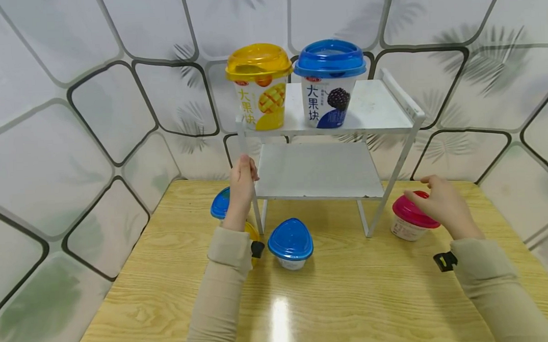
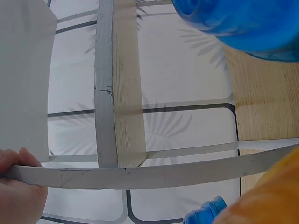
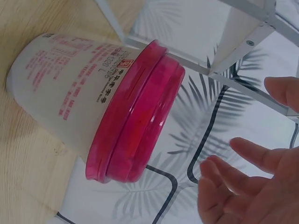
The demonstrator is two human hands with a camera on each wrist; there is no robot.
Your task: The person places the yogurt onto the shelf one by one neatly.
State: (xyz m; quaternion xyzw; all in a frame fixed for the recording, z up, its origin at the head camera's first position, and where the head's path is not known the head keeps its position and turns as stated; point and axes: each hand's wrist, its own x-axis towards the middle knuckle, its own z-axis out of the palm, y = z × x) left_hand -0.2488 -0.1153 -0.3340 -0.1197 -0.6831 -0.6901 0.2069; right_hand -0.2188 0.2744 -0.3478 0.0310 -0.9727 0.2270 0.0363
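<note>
My left hand [image 1: 241, 190] grips the left front leg of a white two-tier shelf [image 1: 320, 171], its fingers curled round the bar [image 2: 117, 178] in the left wrist view. My right hand [image 1: 447, 207] hovers over a cup with a pink lid [image 1: 415, 210], right of the shelf. In the right wrist view that hand's fingers are loosely bent, apart from the pink lid [image 3: 135, 116], with nothing between them. On the top tier stand a yellow-lidded cup [image 1: 263, 97] with a mango picture and a blue-lidded cup [image 1: 327, 92] with a blackberry picture.
On the wooden table [image 1: 343, 290], a blue-lidded cup [image 1: 292, 241] stands before the shelf. Another blue-lidded cup [image 1: 219, 203] and a yellow-lidded one [image 1: 251, 232] are partly hidden behind my left arm. A patterned curtain [image 1: 92, 112] surrounds the table's back and sides.
</note>
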